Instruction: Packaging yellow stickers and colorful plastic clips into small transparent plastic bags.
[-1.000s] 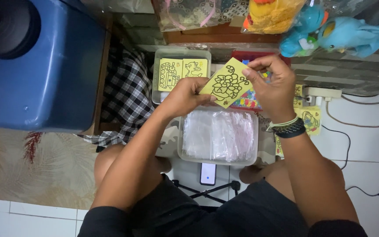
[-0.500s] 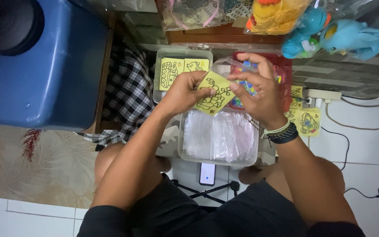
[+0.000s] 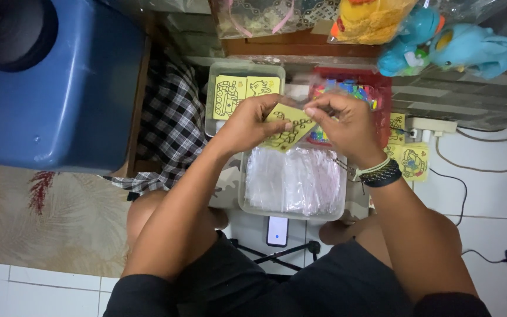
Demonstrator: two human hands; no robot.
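Both hands, left hand (image 3: 247, 123) and right hand (image 3: 347, 126), pinch one yellow card (image 3: 287, 130) with fingers clamped, above two trays (image 3: 247, 202).

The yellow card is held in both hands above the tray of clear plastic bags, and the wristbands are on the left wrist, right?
Not quite. The head view shows the wristbands on the right wrist. The rest holds: left hand and right hand hold the yellow card above the tray of clear plastic bags.

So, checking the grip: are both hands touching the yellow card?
Touching. The head view shows left hand and right hand fingers pinching the yellow card edges.
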